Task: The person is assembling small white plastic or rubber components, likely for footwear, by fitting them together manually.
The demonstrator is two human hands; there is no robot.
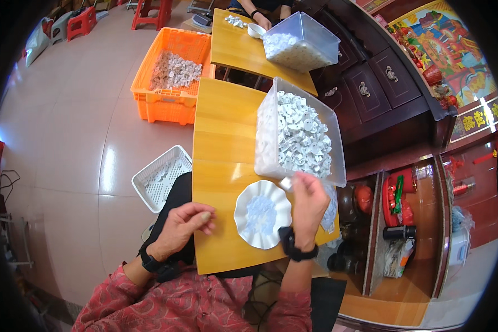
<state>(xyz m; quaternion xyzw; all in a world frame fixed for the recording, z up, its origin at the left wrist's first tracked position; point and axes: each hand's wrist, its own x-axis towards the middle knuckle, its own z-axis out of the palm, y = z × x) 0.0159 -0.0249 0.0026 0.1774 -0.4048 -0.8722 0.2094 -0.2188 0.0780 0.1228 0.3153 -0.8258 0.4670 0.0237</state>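
Small white plastic parts (304,133) fill a clear plastic bin (266,138) on the wooden table (221,166). My right hand (310,205) pinches one small white plastic part (286,183) just at the bin's near edge. Below it sits a white scalloped bowl (282,213) holding many tiny pale bluish pieces (260,214). At the table's left edge, my left hand (183,226) hovers with curled fingers and the thumb drawn against them. Whatever lies between those fingers, if anything, is hidden.
On the floor at left stand a white basket (141,182) with some parts and an orange crate (149,105) with more. Across a second table (235,52), another person's hand (263,22) is near a small cup and clear bin (321,36). Dark cabinets (365,88) flank the right.
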